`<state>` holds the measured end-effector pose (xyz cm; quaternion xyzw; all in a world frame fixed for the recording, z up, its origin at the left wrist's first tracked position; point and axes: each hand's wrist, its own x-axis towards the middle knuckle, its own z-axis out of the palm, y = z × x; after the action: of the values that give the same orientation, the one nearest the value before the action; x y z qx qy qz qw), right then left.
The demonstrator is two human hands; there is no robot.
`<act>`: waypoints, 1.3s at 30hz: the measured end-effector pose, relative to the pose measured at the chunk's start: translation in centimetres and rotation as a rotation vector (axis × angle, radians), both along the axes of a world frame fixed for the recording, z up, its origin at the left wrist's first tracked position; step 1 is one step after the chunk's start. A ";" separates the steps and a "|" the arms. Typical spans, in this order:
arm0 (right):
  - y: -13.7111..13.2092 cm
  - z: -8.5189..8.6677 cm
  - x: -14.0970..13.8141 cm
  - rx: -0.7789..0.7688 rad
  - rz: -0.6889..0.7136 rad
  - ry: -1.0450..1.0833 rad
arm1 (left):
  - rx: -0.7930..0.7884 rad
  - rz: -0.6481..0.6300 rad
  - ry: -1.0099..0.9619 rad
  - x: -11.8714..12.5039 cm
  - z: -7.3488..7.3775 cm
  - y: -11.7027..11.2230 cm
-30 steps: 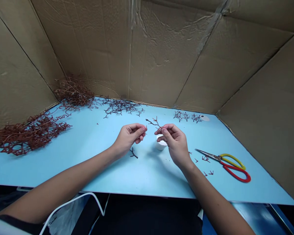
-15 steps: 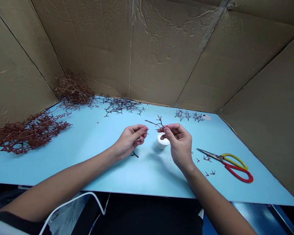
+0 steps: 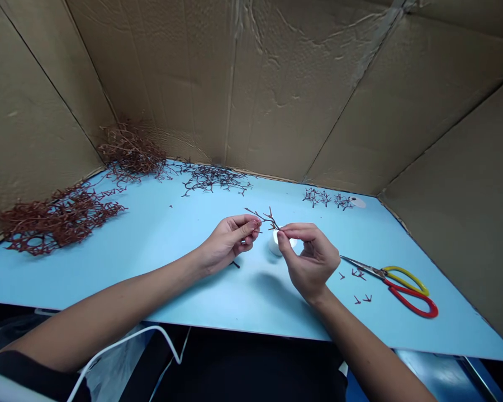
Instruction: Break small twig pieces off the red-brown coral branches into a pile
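My right hand (image 3: 312, 259) pinches the lower end of a thin, dark brown branching twig (image 3: 265, 218) between thumb and fingers. The twig's forked tips point up and left, over a small white cup (image 3: 275, 244) that stands on the table. Close to the twig's left side, my left hand (image 3: 235, 237) is closed in a pinch, with a thin reddish twig piece (image 3: 259, 231) sticking out at its fingertips. Whether the left fingertips touch the branching twig, I cannot tell. Another dark twig (image 3: 235, 264) lies on the table, partly hidden under my left hand.
Scissors (image 3: 388, 273) with yellow and red handles lie at right beside small twig bits (image 3: 362, 273). Tangled brown twig heaps (image 3: 62, 218) lie at left, a darker pile (image 3: 216, 177) at the back. Small twig clusters (image 3: 327, 198) sit near a white disc (image 3: 357, 202). Cardboard walls (image 3: 276, 100) enclose the table.
My right hand has lowered slightly and turned its grip, so the branching twig is tilted differently and nearer my left fingertips. The whole view has shifted a little.
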<state>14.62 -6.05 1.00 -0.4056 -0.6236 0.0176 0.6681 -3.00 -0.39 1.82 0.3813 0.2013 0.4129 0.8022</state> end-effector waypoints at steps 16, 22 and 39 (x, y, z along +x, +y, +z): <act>0.4 0.1 0.1 0.141 -0.020 -0.121 | 0.025 0.025 0.007 0.0 0.0 0.1; 0.5 0.2 0.1 0.138 -0.024 -0.120 | 0.027 0.022 0.012 0.0 -0.1 0.1; 0.4 0.9 0.3 0.087 -0.033 -0.270 | 0.175 0.158 0.106 0.1 0.2 0.1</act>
<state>14.96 -5.68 1.87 -0.3850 -0.7012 -0.0750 0.5954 -2.89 -0.27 2.07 0.4542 0.2360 0.4701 0.7190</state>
